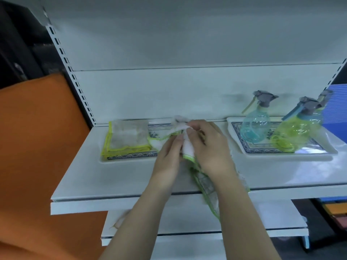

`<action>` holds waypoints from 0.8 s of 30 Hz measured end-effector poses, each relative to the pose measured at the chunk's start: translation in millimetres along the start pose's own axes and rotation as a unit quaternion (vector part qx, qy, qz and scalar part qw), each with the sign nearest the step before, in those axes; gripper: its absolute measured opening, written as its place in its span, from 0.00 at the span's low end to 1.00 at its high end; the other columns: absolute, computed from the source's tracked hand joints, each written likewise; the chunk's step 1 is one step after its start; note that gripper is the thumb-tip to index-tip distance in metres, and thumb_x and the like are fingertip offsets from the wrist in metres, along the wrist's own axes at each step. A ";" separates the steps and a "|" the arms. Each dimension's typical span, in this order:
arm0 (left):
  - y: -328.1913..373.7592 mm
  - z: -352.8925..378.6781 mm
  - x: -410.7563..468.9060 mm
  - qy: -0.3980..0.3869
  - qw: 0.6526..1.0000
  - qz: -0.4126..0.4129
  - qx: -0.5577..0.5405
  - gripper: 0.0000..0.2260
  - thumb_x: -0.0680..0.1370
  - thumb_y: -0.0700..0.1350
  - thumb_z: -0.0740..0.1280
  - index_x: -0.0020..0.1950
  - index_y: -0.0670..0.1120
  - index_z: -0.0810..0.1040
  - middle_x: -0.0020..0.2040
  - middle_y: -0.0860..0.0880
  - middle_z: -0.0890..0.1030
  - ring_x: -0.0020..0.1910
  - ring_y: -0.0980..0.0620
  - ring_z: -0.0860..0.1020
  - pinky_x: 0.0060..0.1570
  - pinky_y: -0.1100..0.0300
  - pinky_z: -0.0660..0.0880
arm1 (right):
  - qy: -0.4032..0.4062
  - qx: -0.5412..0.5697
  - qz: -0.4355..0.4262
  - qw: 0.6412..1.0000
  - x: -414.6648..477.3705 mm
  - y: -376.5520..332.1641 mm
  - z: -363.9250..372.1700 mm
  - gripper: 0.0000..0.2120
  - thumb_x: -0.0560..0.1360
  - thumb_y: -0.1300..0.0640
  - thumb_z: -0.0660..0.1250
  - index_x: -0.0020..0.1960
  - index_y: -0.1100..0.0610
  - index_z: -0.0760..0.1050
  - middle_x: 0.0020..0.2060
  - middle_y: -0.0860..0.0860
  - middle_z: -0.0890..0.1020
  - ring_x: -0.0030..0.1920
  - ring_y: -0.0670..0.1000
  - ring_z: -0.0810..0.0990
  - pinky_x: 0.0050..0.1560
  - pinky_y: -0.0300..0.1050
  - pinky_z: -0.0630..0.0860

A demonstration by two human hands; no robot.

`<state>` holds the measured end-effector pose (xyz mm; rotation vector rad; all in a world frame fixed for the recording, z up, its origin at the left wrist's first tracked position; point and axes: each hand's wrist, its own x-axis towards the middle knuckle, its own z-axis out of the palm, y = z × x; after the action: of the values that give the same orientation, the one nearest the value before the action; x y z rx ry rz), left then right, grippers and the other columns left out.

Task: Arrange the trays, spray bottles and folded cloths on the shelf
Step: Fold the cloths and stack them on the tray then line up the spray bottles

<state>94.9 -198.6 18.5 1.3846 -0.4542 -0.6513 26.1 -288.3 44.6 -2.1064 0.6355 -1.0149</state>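
A folded white cloth with yellow trim lies on the left tray, a white tray with blue patterned border. Both hands hold a white cloth with green trim over the shelf's middle. My left hand pinches its left side, my right hand grips its top, and the rest hangs down under my right wrist past the shelf edge. On the right tray stand a blue spray bottle and a yellow-green one, with a third partly hidden behind.
The white metal shelf has a lower shelf beneath it. An orange panel stands to the left. A blue panel and coloured bins are at the far right.
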 end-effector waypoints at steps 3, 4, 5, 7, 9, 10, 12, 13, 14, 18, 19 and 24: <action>-0.1 1.9 4.9 0.080 0.995 -0.022 -0.047 0.22 0.68 0.58 0.69 0.61 0.55 0.80 0.60 0.52 0.83 0.60 0.52 0.80 0.64 0.46 0.74 | -0.087 0.027 0.034 0.995 -1.8 6.2 -0.2 0.14 0.77 0.56 0.67 0.61 0.46 0.77 0.53 0.46 0.79 0.47 0.38 0.77 0.48 0.20 0.67; -2.8 1.3 6.6 0.105 0.994 -0.023 -0.036 0.22 0.68 0.57 0.70 0.61 0.54 0.80 0.59 0.51 0.83 0.59 0.51 0.81 0.63 0.46 0.75 | -0.116 0.018 0.041 0.992 -2.3 9.9 -2.6 0.17 0.76 0.57 0.68 0.63 0.46 0.76 0.54 0.46 0.79 0.49 0.40 0.77 0.49 0.21 0.68; -5.0 3.8 5.6 0.131 0.991 -0.018 -0.018 0.20 0.70 0.54 0.69 0.61 0.52 0.81 0.57 0.49 0.84 0.57 0.49 0.81 0.62 0.45 0.76 | -0.143 0.007 0.040 0.989 -3.1 16.0 -6.5 0.19 0.75 0.59 0.68 0.64 0.46 0.76 0.55 0.48 0.79 0.51 0.43 0.78 0.51 0.24 0.70; -7.6 2.8 6.3 0.149 0.989 -0.005 0.006 0.12 0.75 0.46 0.69 0.58 0.49 0.83 0.53 0.48 0.85 0.55 0.46 0.82 0.58 0.47 0.78 | -0.154 -0.009 0.055 0.986 -3.2 21.7 -10.4 0.21 0.73 0.62 0.67 0.64 0.47 0.76 0.54 0.50 0.81 0.52 0.48 0.79 0.55 0.38 0.74; -11.2 5.6 3.7 0.152 0.988 0.013 0.016 0.09 0.78 0.39 0.66 0.52 0.50 0.84 0.50 0.48 0.85 0.51 0.48 0.83 0.52 0.52 0.78 | -0.160 0.000 0.083 0.984 -3.4 23.8 -14.1 0.23 0.73 0.64 0.65 0.64 0.46 0.76 0.50 0.51 0.83 0.49 0.50 0.80 0.54 0.43 0.75; -12.2 6.7 2.0 0.159 0.987 0.026 0.021 0.10 0.78 0.38 0.66 0.50 0.51 0.84 0.48 0.50 0.85 0.49 0.51 0.82 0.50 0.56 0.78 | -0.166 0.004 0.089 0.982 -4.0 25.3 -16.2 0.23 0.73 0.65 0.65 0.63 0.46 0.76 0.49 0.49 0.83 0.48 0.49 0.80 0.52 0.42 0.74; -8.6 6.8 -2.4 0.188 0.980 0.055 0.018 0.09 0.79 0.40 0.66 0.49 0.53 0.82 0.47 0.55 0.84 0.46 0.57 0.80 0.47 0.64 0.76 | -0.142 0.005 0.094 0.985 -1.1 30.9 -22.3 0.22 0.73 0.66 0.63 0.62 0.47 0.78 0.49 0.47 0.82 0.46 0.48 0.79 0.48 0.36 0.73; -5.1 4.7 -4.7 0.213 0.975 0.062 0.005 0.08 0.80 0.41 0.65 0.50 0.53 0.81 0.48 0.56 0.83 0.47 0.58 0.79 0.46 0.66 0.75 | -0.104 0.000 0.095 0.990 2.8 34.9 -26.3 0.21 0.73 0.66 0.62 0.60 0.48 0.79 0.50 0.47 0.82 0.45 0.47 0.79 0.46 0.34 0.72; -1.0 0.7 -6.7 0.241 0.968 0.062 -0.015 0.07 0.81 0.43 0.65 0.51 0.54 0.80 0.49 0.55 0.82 0.47 0.57 0.79 0.47 0.64 0.74 | -0.056 -0.013 0.095 0.994 8.8 39.6 -31.6 0.19 0.73 0.66 0.61 0.58 0.49 0.80 0.49 0.49 0.83 0.42 0.48 0.78 0.41 0.32 0.70; 17.0 -19.4 -14.4 0.329 0.939 0.077 -0.072 0.06 0.81 0.50 0.63 0.54 0.57 0.78 0.52 0.54 0.80 0.51 0.53 0.77 0.52 0.55 0.72 | 0.082 -0.044 0.107 0.990 29.1 51.9 -50.8 0.17 0.74 0.65 0.59 0.56 0.53 0.80 0.44 0.56 0.83 0.40 0.53 0.74 0.39 0.41 0.64; 19.8 -23.3 -16.3 0.344 0.932 0.088 -0.067 0.06 0.80 0.50 0.62 0.52 0.59 0.78 0.50 0.55 0.80 0.51 0.53 0.76 0.53 0.54 0.71 | 0.101 -0.052 0.104 0.988 31.5 53.8 -50.6 0.17 0.74 0.66 0.59 0.57 0.54 0.80 0.44 0.58 0.82 0.41 0.55 0.74 0.40 0.41 0.63; 25.8 -30.2 -30.0 0.357 0.927 0.108 -0.041 0.07 0.79 0.50 0.62 0.44 0.57 0.78 0.44 0.56 0.78 0.47 0.53 0.74 0.50 0.54 0.69 | 0.108 -0.199 0.028 0.974 20.1 40.3 -28.6 0.20 0.72 0.61 0.61 0.61 0.54 0.79 0.58 0.61 0.77 0.58 0.64 0.74 0.55 0.49 0.65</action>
<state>96.0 -154.7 41.9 1.3609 0.0116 0.0398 9.4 -338.1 35.9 -2.3159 1.0771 -1.1718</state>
